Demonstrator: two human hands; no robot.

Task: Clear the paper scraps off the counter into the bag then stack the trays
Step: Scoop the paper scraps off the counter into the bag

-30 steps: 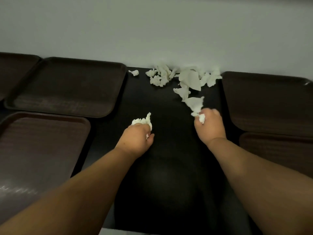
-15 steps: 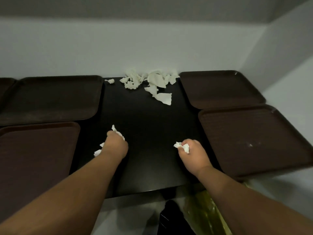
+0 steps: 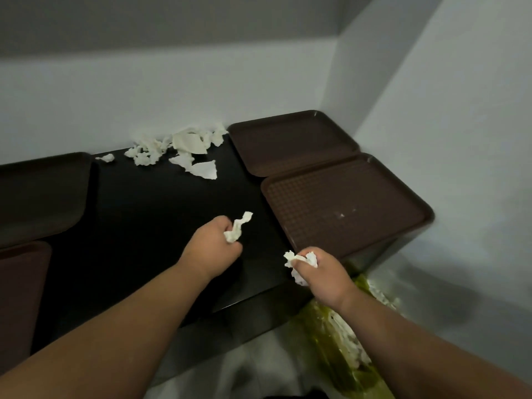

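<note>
The right hand (image 3: 322,276) is closed on crumpled paper scraps (image 3: 300,263) at the counter's (image 3: 149,214) front right corner, above the yellow-green bag (image 3: 339,338). The left hand (image 3: 213,246), over the counter's middle, grips another wad (image 3: 237,230). Both hands have swung right since 0.5 s ago. Next, dropping both wads calls for opening over the bag. A pile (image 3: 184,148) waits at the back edge, between 4 unstacked trays (image 3: 290,139).

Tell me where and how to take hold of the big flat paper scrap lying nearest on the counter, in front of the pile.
Pinch the flat paper scrap at its near pointed corner, coming from above and from the counter's front side. It lies flat and thin, apart from the pile behind, so only an edge offers a grip. Both hands are full now; empty them first.
</note>
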